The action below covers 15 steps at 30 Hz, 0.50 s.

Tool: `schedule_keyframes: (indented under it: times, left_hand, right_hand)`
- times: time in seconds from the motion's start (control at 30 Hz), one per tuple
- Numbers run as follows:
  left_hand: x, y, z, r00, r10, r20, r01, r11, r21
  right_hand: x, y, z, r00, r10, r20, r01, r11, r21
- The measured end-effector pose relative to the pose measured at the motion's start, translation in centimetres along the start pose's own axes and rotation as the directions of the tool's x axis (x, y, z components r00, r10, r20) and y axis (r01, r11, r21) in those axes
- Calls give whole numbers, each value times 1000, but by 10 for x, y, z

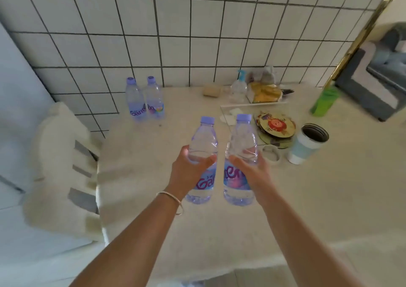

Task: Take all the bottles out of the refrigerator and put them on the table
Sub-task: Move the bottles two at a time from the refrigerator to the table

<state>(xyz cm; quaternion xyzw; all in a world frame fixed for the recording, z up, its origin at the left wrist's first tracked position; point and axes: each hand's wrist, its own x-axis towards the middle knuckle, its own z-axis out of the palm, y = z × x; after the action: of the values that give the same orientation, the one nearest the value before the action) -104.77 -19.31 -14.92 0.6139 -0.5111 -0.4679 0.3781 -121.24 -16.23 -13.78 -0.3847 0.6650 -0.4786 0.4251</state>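
Note:
My left hand [189, 170] grips a clear water bottle [203, 139] with a purple cap and a purple label, upright over the middle of the white table [307, 210]. Beside it, my right hand [252, 170] grips a second bottle of the same kind [241, 137], also upright. Whether their bases touch the table I cannot tell. Two more such bottles [134, 99] [153, 98] stand side by side at the table's far left, against the tiled wall. The refrigerator's pale side [19, 102] fills the left edge of the view.
To the right of the held bottles stand a white cup with a dark rim [307, 144], a stack of round coasters [276, 126] and a small white dish [272, 152]. Further back are a pump bottle [239, 84], a food packet [265, 92] and a green cup [325, 101]. A fluffy white chair [63, 168] is at the left.

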Motion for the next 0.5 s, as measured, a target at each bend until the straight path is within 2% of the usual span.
schedule_keyframes:
  times: [0.33, 0.43, 0.5]
  left_hand:
    - [188, -6, -9, 983, -57, -174, 75, 992, 101]
    - [239, -11, -9, 974, -52, -220, 79, 990, 116]
    - [269, -14, -9, 968, -39, -247, 73, 989, 132]
  right_hand:
    - [183, -5, 89, 999, 45, -9, -46, 987, -156]
    - [229, -11, 113, 999, 25, 27, -17, 967, -254]
    - [258, -13, 127, 1000, 7, 25, 0, 967, -254]
